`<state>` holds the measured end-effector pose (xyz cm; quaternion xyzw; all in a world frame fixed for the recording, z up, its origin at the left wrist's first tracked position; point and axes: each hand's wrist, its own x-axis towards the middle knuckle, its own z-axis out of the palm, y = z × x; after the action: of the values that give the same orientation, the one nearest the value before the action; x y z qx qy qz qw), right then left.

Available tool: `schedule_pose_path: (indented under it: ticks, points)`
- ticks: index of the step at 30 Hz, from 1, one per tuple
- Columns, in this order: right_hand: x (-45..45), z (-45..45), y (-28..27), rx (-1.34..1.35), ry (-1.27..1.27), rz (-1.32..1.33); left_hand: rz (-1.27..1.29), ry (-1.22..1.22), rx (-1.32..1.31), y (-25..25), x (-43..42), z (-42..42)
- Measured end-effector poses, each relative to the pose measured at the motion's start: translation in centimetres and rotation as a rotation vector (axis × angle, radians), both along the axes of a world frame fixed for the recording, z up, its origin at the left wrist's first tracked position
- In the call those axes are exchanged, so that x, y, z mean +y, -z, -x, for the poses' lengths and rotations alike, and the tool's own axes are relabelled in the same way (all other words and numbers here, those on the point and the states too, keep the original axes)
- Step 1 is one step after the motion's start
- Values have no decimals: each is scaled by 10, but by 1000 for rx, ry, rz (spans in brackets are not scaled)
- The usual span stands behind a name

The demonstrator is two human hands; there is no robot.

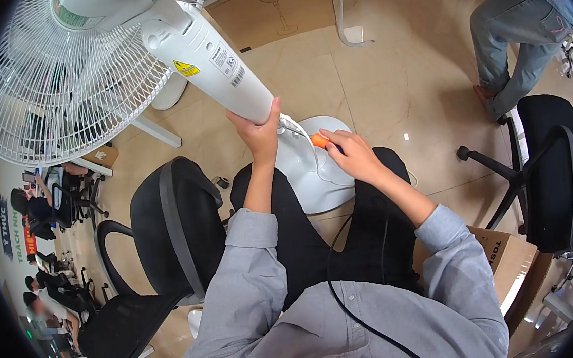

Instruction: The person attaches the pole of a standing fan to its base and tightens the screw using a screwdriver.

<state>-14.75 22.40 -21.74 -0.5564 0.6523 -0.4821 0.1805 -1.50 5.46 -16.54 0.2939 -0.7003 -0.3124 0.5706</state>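
A white standing fan leans across the upper left, its round wire cage (75, 95) tilted toward me. My left hand (261, 135) is wrapped round the lower end of the fan's white body (222, 62), which carries a yellow warning sticker and a printed label. Close by, my right hand (352, 154) grips the orange handle of a screwdriver (319, 140). Its thin shaft points at the underside of the body, but the tip is hard to make out. A white cord (313, 151) hangs there, over the round white fan base (328, 192) between my knees.
Black office chairs stand at my left (181, 222) and right (551, 169). A cardboard box (279, 12) with a fan picture is ahead; another box (511, 255) sits by my right hip. A person in grey jeans (519, 29) is at the upper right.
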Motion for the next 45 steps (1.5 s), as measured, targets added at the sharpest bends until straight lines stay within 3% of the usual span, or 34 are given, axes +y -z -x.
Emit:
schedule_pose_path:
  ticks: [2, 5, 9, 15, 18, 21, 25, 28, 31, 34, 38, 41, 45]
  points:
    - [5, 3, -14, -542, -68, -246, 19, -13, 3, 0, 1, 0]
    - [1, 17, -26, -1123, -113, -489, 60, -30, 11, 0, 0, 1]
    - [-8, 27, -28, -1454, -257, -637, 69, -36, 14, 1, -1, 1]
    - [-12, 15, -24, -769, -108, -528, 73, -53, -12, 2, -2, 0]
    - [-9, 3, -13, 70, -20, -31, 81, -45, 0, 1, -2, 2]
    - [0, -9, -23, 648, 53, -82, 18, -10, -3, -1, -1, 1]
    - [3, -18, -19, 719, 126, 6, -18, 12, -5, 0, 0, -1]
    - [8, -13, -38, 453, 66, -118, 25, -9, -24, 1, -1, -2]
    - [1, 1, 3, 112, 56, -35, -3, 9, 4, 0, 1, -1]
    - [0, 14, 10, -211, -89, -130, -22, 17, 13, 0, 0, -1]
    - [3, 22, -12, -851, -165, -538, -13, 24, 18, -1, 1, 0]
    - [0, 19, 1, -1057, -103, -512, -16, 22, 20, -1, 2, 0]
    - [5, 12, -25, -1105, -223, -582, -21, 19, 5, 2, -2, -1]
